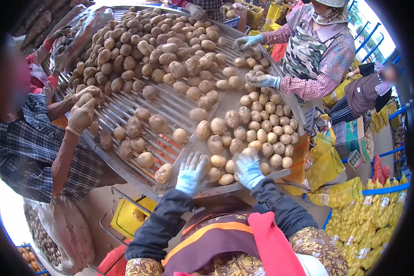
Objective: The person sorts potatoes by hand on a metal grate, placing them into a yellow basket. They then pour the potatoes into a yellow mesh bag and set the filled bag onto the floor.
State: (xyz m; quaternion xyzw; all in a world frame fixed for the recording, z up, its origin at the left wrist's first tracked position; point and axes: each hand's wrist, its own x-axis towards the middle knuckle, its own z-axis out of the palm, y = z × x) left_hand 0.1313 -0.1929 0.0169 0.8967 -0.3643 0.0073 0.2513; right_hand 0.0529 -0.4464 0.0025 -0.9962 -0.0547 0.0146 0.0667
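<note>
A metal sorting table [175, 115] with a slatted rack is heaped with potatoes [165, 46]. At its near edge, my left hand [192, 174], in a light blue glove, has its fingers spread and holds nothing, close to some potatoes on its right. My right hand [247, 169], gloved alike, lies against the near side of a group of smaller potatoes [267, 124] on the smooth part; its fingers are apart and somewhat blurred, and it grips nothing. Several larger potatoes [218, 125] rest between and beyond my hands.
Co-workers stand around: one in plaid [37, 142] at left, one in a camouflage apron [310, 50] at right, others behind. Yellow net bags of potatoes [368, 221] fill the lower right. A yellow crate [131, 216] and large sack [62, 230] are at lower left.
</note>
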